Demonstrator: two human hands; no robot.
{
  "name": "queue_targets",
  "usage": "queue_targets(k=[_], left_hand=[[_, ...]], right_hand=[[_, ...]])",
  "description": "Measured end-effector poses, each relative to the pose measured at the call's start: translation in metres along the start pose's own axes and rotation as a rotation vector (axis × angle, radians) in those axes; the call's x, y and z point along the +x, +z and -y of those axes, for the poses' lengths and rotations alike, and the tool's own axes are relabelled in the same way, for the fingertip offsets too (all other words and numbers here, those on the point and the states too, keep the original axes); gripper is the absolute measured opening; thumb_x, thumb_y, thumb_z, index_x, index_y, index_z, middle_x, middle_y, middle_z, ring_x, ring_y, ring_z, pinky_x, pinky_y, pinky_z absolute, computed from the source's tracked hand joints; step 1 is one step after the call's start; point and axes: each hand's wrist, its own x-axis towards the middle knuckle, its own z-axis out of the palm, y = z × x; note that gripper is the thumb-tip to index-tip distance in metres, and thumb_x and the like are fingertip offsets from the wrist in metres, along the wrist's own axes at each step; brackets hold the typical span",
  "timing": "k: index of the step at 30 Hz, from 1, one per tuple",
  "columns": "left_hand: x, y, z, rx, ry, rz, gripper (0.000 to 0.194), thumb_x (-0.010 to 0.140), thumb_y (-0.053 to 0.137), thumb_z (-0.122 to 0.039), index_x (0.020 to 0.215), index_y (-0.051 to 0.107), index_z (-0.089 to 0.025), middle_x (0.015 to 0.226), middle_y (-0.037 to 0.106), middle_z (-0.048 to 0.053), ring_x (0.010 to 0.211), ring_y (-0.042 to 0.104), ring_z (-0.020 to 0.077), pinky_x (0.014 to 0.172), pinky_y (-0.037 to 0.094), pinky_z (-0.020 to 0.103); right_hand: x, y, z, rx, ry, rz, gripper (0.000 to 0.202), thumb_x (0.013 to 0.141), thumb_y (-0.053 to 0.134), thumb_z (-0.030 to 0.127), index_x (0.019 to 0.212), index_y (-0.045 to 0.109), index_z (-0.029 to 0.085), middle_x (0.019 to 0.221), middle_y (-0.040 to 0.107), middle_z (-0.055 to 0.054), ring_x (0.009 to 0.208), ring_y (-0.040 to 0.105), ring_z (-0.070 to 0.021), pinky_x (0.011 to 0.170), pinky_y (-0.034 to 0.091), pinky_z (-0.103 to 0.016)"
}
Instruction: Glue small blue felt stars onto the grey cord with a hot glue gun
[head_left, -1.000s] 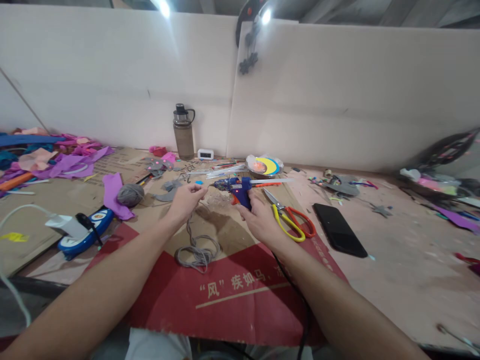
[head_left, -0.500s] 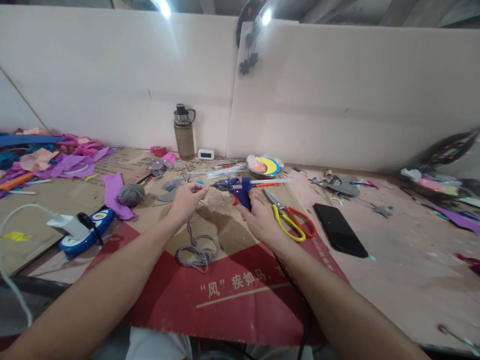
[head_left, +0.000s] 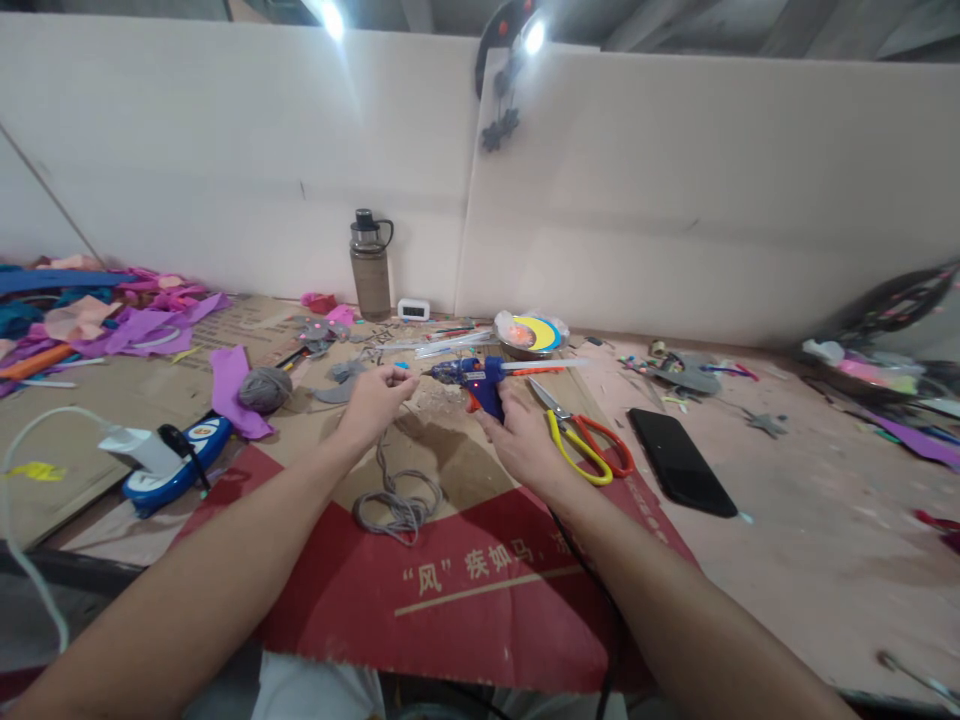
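Left hand: fingertips pinched, apparently on grey yarn
Right hand: fingers round blue glue gun, nozzle near left fingertips
Scissors: beside right hand

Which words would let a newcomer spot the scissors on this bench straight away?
Start at the red-and-brown cardboard before the person. Near its right edge, between the right hand and the black phone, lie the scissors. Unlike the phone and the blue glue gun, they show metal blades, one yellow handle loop and one red.
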Motion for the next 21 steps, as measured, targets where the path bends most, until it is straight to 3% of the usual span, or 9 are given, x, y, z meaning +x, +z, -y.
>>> queue_targets(k=[5,11,21], left_hand=[[-0.0003,-0.0002,-0.0003,-0.013,0.006,-0.004,0.023,0.071,0.061,-0.037,0.074,0.065,-0.015,0.060,0.059,-0.001,0.050,0.044,0.0103,0.052,0.031,0.024],[0.0001,-0.0019,-0.0013,0.063,-0.018,-0.040,0.021,0.070,0.061,-0.035,0.072,0.066,-0.015,0.058,0.058,-0.001,0.050,0.044,0.0106,0.053,0.032,0.024],[-0.0011,-0.0018,-0.0035,0.037,0.014,-0.029,0.020,0.070,0.062,-0.034,0.072,0.066,-0.015,0.062,0.062,0.000,0.054,0.050,0.0120,0.053,0.034,0.025]], right_hand=[[0.0007,-0.0004,-0.0012,0.013,0.035,-0.022,0.033,0.084,0.046,0.028,0.115,0.051,0.016,0.110,0.063,-0.015,0.103,0.059,-0.0252,0.091,0.046,-0.041],[-0.0006,-0.0035,0.0028,0.046,0.086,-0.007,0.035,0.084,0.046,0.031,0.116,0.050,0.016,0.104,0.064,-0.013,0.094,0.061,-0.0251,0.086,0.049,-0.042],[-0.0011,0.0031,-0.0036,0.005,-0.029,-0.025,0.032,0.083,0.046,0.027,0.113,0.052,0.018,0.111,0.064,-0.014,0.101,0.060,-0.0243,0.089,0.047,-0.041]])
